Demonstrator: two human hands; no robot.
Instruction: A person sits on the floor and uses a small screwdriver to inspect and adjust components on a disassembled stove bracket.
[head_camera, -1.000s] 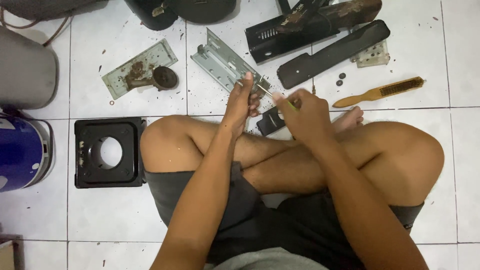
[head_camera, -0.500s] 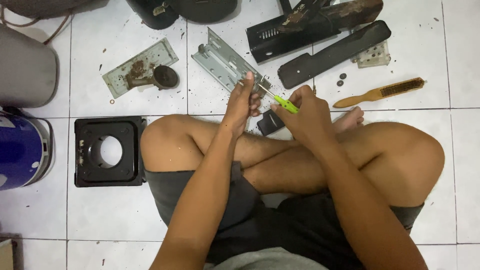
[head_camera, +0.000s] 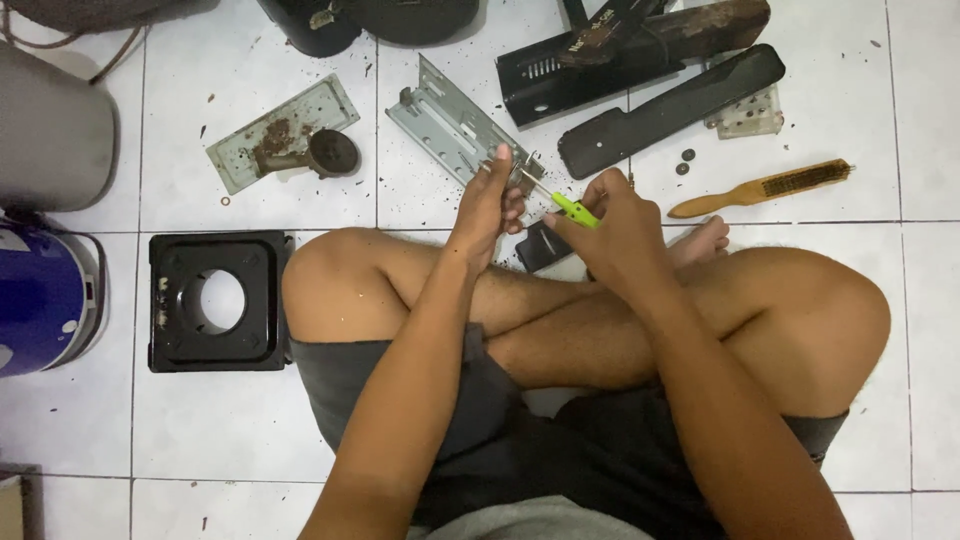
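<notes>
Screwdriver (head_camera: 572, 207), green-handled and slim, was the tool we had in hand: our right hand (head_camera: 618, 232) had its fingers curled closed around the handle, with the shaft running up and left toward our left hand (head_camera: 490, 200). The left fingers (head_camera: 503, 168) were pinched shut on a small metal part (head_camera: 522, 178), held just above our crossed legs, and the tip met that part right beside the left fingertips. We could not tell from this view whether the tip was seated in a screw head, since the part was small and partly hidden by the fingers.

We judged the following risks:

- Tip slip. The blade worked directly against a part held in bare fingers; if the tip had ridden out of its seat, it could have run into the left thumb or fingers just beside it.
- Loss of a fastener. Any screw freed over our lap could have dropped between the legs or onto the white tiled floor (head_camera: 840, 300), already littered with small dark debris and loose washers (head_camera: 684, 161), where it would have been hard to find.
- Unsupported workpiece. The part rested on nothing, so turning force could have twisted it out of the pinch.

Beyond the fingertips lay a grey metal bracket (head_camera: 445, 120), black casing pieces (head_camera: 668, 110), and a wire brush (head_camera: 765, 187).
</notes>
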